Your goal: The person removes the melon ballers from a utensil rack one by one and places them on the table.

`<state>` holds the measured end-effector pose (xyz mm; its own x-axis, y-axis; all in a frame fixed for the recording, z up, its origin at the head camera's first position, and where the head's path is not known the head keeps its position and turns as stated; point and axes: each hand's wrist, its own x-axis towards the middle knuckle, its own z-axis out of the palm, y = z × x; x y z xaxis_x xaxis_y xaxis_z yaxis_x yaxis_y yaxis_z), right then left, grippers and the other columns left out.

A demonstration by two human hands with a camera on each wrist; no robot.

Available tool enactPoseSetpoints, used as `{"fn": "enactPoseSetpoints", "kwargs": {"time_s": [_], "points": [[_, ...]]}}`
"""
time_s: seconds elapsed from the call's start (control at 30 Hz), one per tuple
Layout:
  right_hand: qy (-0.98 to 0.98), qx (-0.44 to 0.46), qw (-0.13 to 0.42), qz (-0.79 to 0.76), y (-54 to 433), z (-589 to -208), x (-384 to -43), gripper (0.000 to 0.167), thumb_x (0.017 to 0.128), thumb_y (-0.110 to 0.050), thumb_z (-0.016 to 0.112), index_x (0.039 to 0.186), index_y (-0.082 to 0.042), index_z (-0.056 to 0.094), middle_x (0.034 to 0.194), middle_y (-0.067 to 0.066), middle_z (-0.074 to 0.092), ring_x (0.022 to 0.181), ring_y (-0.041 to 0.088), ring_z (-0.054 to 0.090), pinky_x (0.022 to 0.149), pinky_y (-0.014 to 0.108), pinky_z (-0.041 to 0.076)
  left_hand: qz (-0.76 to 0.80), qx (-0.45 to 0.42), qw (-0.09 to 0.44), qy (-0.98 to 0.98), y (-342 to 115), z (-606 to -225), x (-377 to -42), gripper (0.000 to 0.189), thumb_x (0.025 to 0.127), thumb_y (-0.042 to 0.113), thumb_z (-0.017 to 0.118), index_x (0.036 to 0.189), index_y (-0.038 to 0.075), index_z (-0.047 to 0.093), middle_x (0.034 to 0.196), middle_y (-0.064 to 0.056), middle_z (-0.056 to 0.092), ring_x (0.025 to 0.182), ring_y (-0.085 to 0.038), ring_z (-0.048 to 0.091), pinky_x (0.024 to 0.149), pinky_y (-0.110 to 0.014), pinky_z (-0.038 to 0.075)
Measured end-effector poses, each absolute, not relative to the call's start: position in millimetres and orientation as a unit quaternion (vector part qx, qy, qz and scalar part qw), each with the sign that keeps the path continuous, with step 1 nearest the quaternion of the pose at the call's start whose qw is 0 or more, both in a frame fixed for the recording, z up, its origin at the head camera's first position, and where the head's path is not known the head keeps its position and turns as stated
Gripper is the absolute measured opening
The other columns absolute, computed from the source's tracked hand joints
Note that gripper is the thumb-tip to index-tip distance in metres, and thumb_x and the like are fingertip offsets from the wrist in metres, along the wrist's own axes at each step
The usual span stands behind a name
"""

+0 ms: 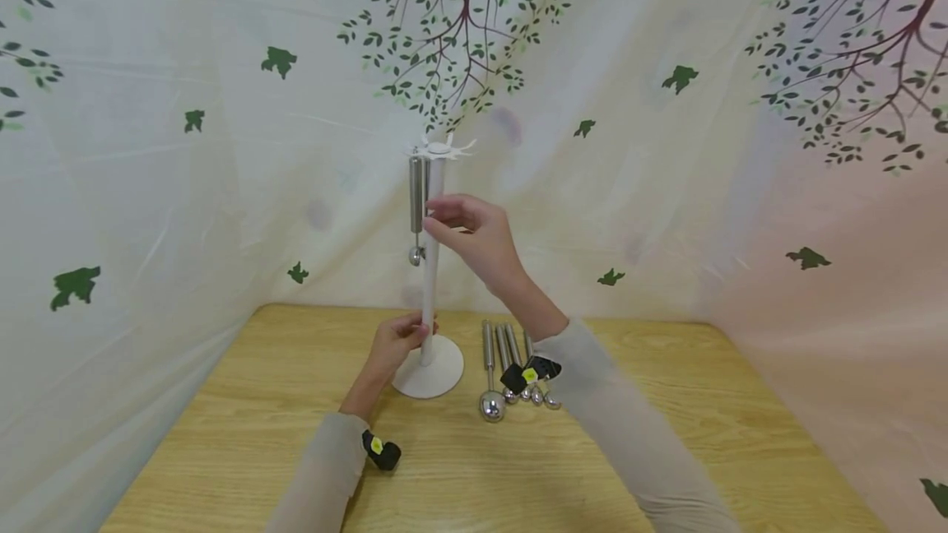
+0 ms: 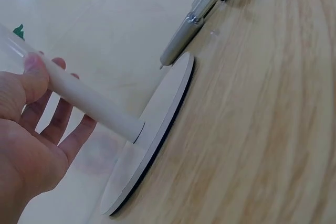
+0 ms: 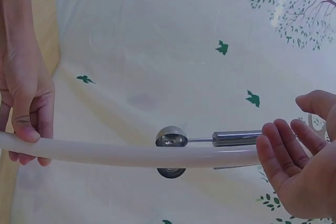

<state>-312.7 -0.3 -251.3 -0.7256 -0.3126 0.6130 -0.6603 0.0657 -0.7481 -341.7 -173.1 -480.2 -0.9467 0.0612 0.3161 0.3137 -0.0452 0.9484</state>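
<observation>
spoons (image 1: 419,204) hang on stand (image 1: 429,303) gripped by left hand (image 1: 396,344).

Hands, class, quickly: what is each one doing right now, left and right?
Left hand: grips the lower pole of the white stand.
Right hand: open, fingers relaxed at the hanging steel scoop, holding nothing.

No text, label, brand, number or sign can be read in any view. The small yellow tags on the black wrist straps (image 1: 381,451) are too small to make out, and the white cloth backdrop (image 1: 666,187) bears only printed leaves and branches.
</observation>
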Motion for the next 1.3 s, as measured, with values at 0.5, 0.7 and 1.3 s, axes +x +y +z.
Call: {"fn": "enactPoseSetpoints", "kwargs": {"time_s": [0.5,0.7,1.3], "points": [[-0.733,0.315,0.192,0.571,-8,-254,-311,0.029,0.091,-0.008,0.077,0.117,0.003,0.072,0.109,0.018,0.076,0.099,0.029,0.074,0.087,0.032,0.064,-0.707,-0.005,0.145,-0.692,-160,-477,-343,0.032,0.087,-0.006,0.074,0.118,-0.009,0.071,0.091,-0.005,0.079,0.077,-0.002,0.066,0.073,-0.015,0.056],[-0.731,0.314,0.189,0.576,-8,-254,-316,0.031,0.090,-0.009,0.078,0.117,0.005,0.072,0.109,0.019,0.076,0.098,0.030,0.075,0.090,0.034,0.063,-0.716,0.003,0.147,-0.683,-159,-475,-342,0.033,0.086,-0.007,0.075,0.118,-0.008,0.071,0.088,-0.001,0.078,0.078,-0.003,0.065,0.073,-0.016,0.055],[-0.731,0.295,0.176,0.590,-10,-254,-325,0.028,0.090,-0.008,0.078,0.115,0.003,0.074,0.110,0.019,0.077,0.099,0.029,0.075,0.091,0.034,0.062,-0.721,0.009,0.145,-0.678,-149,-476,-342,0.031,0.086,-0.008,0.075,0.117,-0.008,0.072,0.106,-0.017,0.078,0.083,-0.005,0.069,0.086,-0.029,0.063]]}}
